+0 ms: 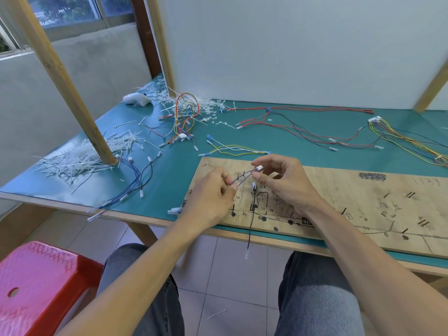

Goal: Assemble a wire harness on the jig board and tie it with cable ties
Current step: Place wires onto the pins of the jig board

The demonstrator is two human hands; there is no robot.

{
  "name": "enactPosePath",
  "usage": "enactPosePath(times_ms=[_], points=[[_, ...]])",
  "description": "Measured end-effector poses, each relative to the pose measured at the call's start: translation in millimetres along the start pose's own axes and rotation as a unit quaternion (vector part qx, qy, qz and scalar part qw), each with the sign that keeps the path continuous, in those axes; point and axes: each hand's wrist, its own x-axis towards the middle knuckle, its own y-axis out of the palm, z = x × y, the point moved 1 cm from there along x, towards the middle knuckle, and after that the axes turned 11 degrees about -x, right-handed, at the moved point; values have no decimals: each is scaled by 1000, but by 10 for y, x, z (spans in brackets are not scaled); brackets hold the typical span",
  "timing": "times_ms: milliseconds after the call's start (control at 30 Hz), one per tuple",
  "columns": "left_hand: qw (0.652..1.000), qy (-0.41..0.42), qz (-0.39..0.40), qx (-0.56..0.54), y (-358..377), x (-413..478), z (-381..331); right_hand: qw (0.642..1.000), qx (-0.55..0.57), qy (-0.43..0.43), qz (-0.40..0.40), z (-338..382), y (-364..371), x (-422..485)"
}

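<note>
Now both hands work above the left end of the board (pixel 351 190). The left hand (pixel 213 192) pinches two purple wires (pixel 242 179), and the right hand (pixel 283 183) pinches their one white connector (pixel 259 169) between thumb and forefinger. One black wire (pixel 251 226) hangs past the front edge of the table (pixel 174 175), where bare green surface lies left of the board. One red stool (pixel 36 282) stands below.

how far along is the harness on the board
Early. Done: one thin black wire sits at pegs on the plywood jig board. In hand: left hand and right hand pinch the purple wire pair. Left: red wire bundle unrouted, white cable ties unused in their pile.
</note>
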Motion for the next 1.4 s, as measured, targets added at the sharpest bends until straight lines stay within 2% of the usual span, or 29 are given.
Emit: enactPosePath(times_ms=[133,267,400,533,633,700,800,933,1200,1267,1400], points=[[1000,17,-19,6,49,-8,15,1000,8,2,-6,-8,7,-1],[997,50,-30,59,34,-20,-13,999,37,6,-22,-10,-5,0],[992,56,-4,109,-59,-2,-116,999,34,3,-10,-5,-13,-11],[989,14,50,139,-169,-24,-226,999,42,4,-12,-8,-19,-10],[993,-42,95,59,-187,-170,-177,998,65,9,-25,-25,-42,2],[997,-27,59,45,-143,-267,-101,997,75,14,-31,-32,-53,8],[995,14,9,94,17,-385,38,997,74,17,-27,-36,-54,18],[992,36,-22,118,172,-444,126,999,26,22,-32,-9,-19,33],[986,56,-46,151,233,-473,98,981,-192,38,-1,208,56,370],[987,55,-40,149,232,-479,90,976,-211,48,0,188,102,401],[987,56,-37,148,222,-490,79,983,-170,63,-13,111,117,390]])
